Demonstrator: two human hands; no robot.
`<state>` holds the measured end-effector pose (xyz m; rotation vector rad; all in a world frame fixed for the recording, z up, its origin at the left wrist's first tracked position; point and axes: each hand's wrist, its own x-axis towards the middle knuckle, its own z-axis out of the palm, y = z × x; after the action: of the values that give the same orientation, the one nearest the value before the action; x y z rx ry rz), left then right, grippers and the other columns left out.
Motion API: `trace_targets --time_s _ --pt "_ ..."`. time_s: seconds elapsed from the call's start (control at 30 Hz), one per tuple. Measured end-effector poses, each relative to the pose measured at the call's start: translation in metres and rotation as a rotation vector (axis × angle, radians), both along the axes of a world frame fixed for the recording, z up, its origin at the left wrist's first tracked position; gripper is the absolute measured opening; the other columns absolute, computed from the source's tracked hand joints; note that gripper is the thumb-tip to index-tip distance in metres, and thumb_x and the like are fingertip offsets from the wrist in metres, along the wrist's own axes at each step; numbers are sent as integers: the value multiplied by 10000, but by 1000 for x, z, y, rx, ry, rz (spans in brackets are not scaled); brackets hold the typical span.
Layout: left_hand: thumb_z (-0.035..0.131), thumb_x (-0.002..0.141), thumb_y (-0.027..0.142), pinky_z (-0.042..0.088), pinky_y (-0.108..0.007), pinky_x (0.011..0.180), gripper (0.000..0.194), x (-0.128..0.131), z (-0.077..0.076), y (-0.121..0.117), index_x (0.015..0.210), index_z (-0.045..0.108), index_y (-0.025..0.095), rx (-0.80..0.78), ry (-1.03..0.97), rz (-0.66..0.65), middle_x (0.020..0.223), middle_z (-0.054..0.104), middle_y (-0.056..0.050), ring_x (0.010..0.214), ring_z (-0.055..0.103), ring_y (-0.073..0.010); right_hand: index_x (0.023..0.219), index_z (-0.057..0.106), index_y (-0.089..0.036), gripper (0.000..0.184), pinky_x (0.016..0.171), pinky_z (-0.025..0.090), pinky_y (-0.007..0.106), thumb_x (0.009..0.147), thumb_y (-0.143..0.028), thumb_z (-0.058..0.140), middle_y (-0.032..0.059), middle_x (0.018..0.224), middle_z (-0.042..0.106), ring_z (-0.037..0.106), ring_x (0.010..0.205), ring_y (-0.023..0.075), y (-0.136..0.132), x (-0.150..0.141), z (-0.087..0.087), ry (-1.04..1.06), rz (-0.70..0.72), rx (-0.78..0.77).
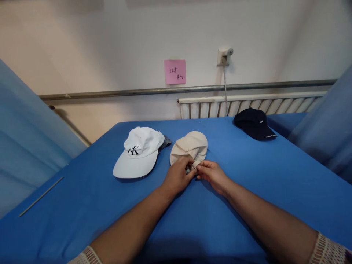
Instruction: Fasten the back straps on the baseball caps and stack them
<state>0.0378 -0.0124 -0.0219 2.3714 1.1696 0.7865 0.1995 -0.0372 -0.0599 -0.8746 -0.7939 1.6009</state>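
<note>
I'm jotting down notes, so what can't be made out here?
Head view:
Shiny piece at the beige cap: mostly hidden by the fingers.
Grey thing: mostly behind the white cap.
Lettering on the navy cap's brim: too small.
Left sleeve: cut off by bottom edge.

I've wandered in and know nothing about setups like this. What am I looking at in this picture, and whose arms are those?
There's no machine here: these are a person's own bare arms. The single picture comes from a camera worn on that person's head, looking forward and down, so you see roughly what they see. The left hand and right hand meet at the near edge of a beige cap, pinching it by a small shiny piece mostly hidden by fingers. Also on the blue cover lie a white cap with dark lettering to the left, a dark cap farther back on the right, and a thin stick at far left.
</note>
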Motion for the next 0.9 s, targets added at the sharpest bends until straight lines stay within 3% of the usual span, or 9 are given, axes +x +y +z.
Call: trace_targets --time_s 0.13,0.27,0.37,0.5,0.7,0.9 --pt "602 830 219 444 -292 755 169 -1 6 -6 997 608 194 75 -49 -48 928 638 -34 846 574 -174 896 691 -135 274 584 489 217 765 -364 764 45 786 710 644 654 114 -1 5 5 255 58 -148" --pt "592 849 224 445 -296 779 159 2 8 -12 1005 607 204 73 -55 -127 933 627 -32 861 571 -172 853 678 -146 168 486 446 170 746 -218 785 8 729 688 605 583 86 2 9 8 359 2 -158" --pt "602 832 208 448 -292 771 148 5 4 -11 979 607 196 58 -102 -47 924 630 -29 838 573 -165 868 675 -150 205 480 442 146 707 -124 800 -9 729 677 572 557 59 3 7 7 401 -81 -122" --pt "642 787 200 455 -282 753 147 7 -2 -4 930 613 186 14 -229 87 893 639 -18 809 579 -155 879 673 -159 209 523 477 153 716 -142 803 1 794 683 575 583 55 2 3 6 436 -99 -82" --pt "670 755 202 450 -264 721 130 7 -1 -1 878 631 184 -112 -300 52 845 641 -1 769 579 -142 888 684 -169 211 559 498 162 719 -173 809 -5 790 682 573 591 54 0 2 6 404 -113 -41" --pt "697 713 211 425 -237 654 159 10 2 -1 836 602 176 -238 -461 177 777 618 23 688 540 -118 928 701 -167 248 642 515 180 711 -194 818 15 861 705 614 678 71 -2 -1 8 386 -87 -4"
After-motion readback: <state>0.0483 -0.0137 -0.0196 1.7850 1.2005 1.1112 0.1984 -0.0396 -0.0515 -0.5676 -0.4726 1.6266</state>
